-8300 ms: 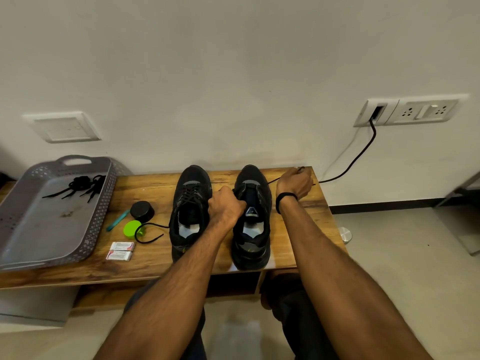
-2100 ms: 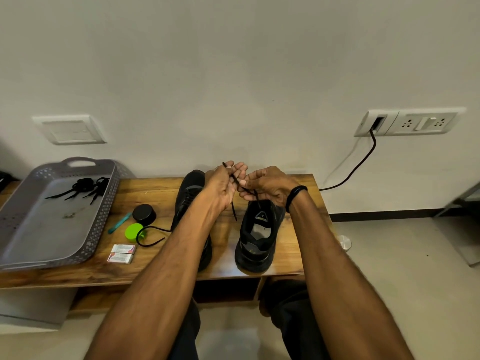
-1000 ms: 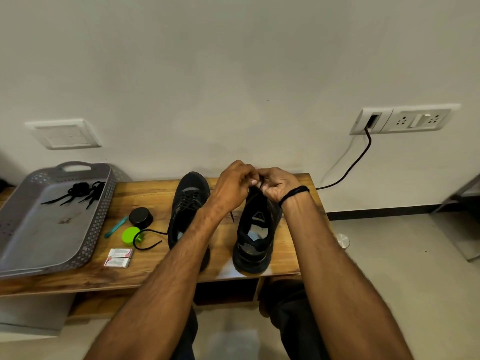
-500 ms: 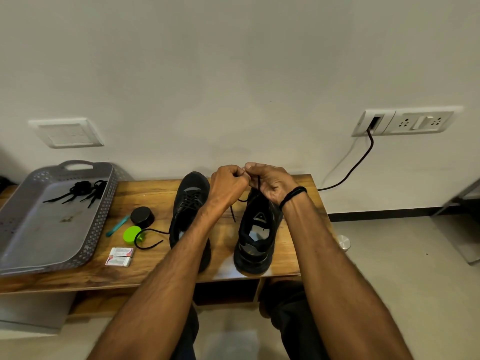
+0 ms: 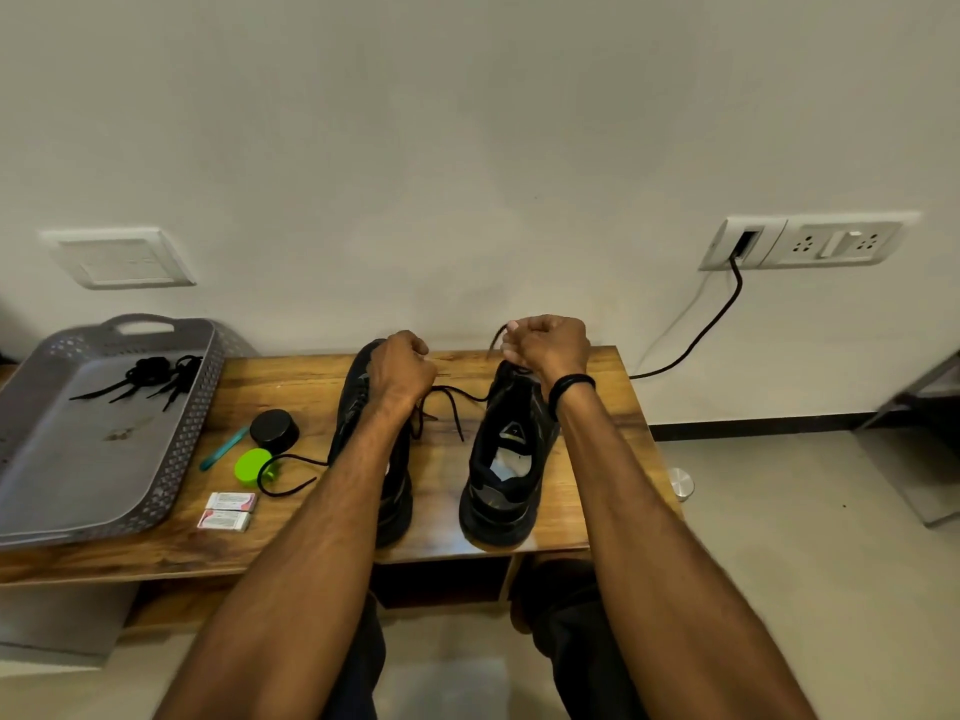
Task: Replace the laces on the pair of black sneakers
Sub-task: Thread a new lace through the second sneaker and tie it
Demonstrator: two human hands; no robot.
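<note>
Two black sneakers stand on the wooden bench (image 5: 291, 387), toes toward the wall. The left sneaker (image 5: 358, 402) is partly hidden behind my left forearm. Above its toe, my left hand (image 5: 402, 368) grips one end of a black lace (image 5: 457, 394). The lace runs across the gap to the right sneaker (image 5: 506, 459). Over that sneaker's toe, my right hand (image 5: 548, 345) pinches the lace's other end, whose tip sticks up left of the fist. Another lace (image 5: 291, 472) trails from the left sneaker onto the bench.
A grey perforated tray (image 5: 62, 459) at the left holds a bundle of black laces (image 5: 150, 374). Between tray and sneakers lie a black round lid (image 5: 274, 431), a green cap (image 5: 252, 465), a teal stick (image 5: 223, 449) and two small packets (image 5: 228, 510). A black cable (image 5: 701, 335) hangs from the wall socket.
My hands, close together over the right sneaker half a second ago, have pulled apart: the left hand moved left over the left sneaker, drawing the lace out between them.
</note>
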